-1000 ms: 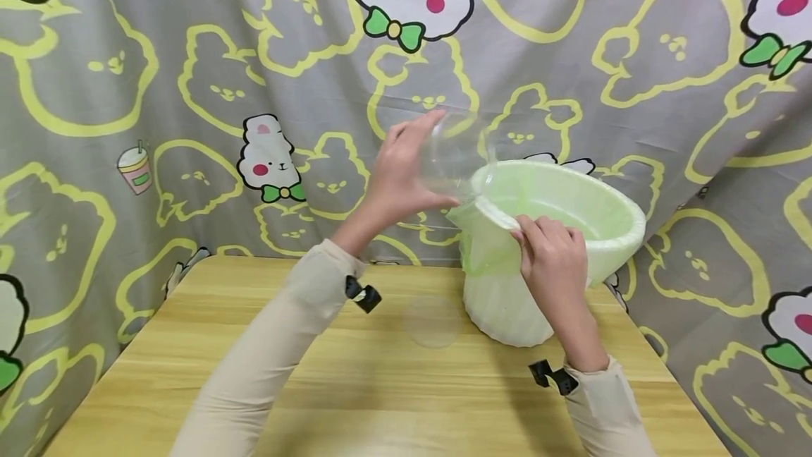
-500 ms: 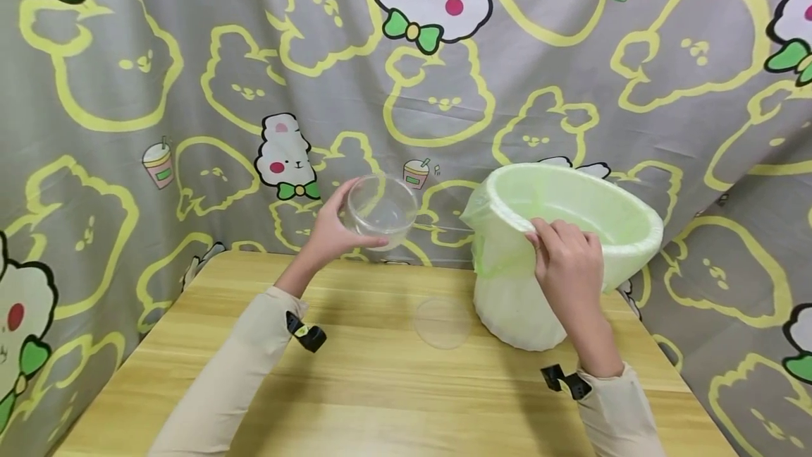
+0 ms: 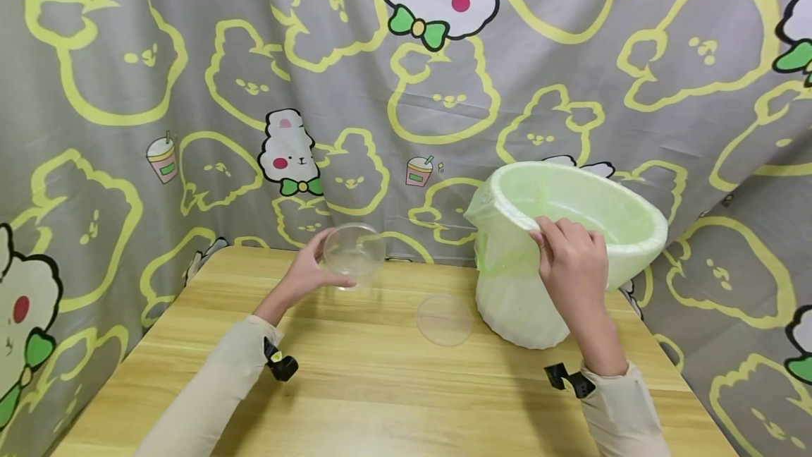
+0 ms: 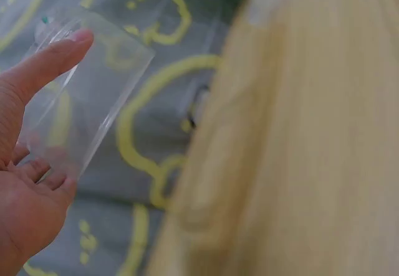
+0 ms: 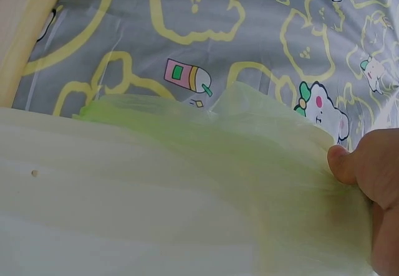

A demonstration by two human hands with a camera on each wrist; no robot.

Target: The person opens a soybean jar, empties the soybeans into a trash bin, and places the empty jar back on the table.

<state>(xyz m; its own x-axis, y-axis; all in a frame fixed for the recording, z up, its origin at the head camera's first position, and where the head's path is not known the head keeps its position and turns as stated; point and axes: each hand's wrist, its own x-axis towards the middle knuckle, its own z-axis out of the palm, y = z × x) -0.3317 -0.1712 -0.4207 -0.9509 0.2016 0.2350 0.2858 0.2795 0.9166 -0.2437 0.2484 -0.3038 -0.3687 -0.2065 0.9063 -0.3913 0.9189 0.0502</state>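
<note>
My left hand [image 3: 311, 269] grips a clear round plastic tub [image 4: 93, 95] by its side, thumb on one side and fingers on the other, close over the back left of the table. Its top faces up in the head view. With my right hand [image 3: 576, 266] I pinch the near rim of a white waste bin [image 3: 517, 312], which leans to the right. A thin pale green bin liner [image 5: 249, 139] is folded over the bin's rim. The right thumb [image 5: 343, 164] lies on the liner's edge in the right wrist view.
A clear flat round lid [image 3: 444, 319] lies on the wooden table [image 3: 380, 393] just left of the bin. A grey curtain [image 3: 355, 90] with yellow cartoon outlines hangs right behind the table and along its sides.
My left hand has brought the tub from beside the bin's rim leftward and down, near the table. The right hand stays on the rim. The view has shifted slightly.
</note>
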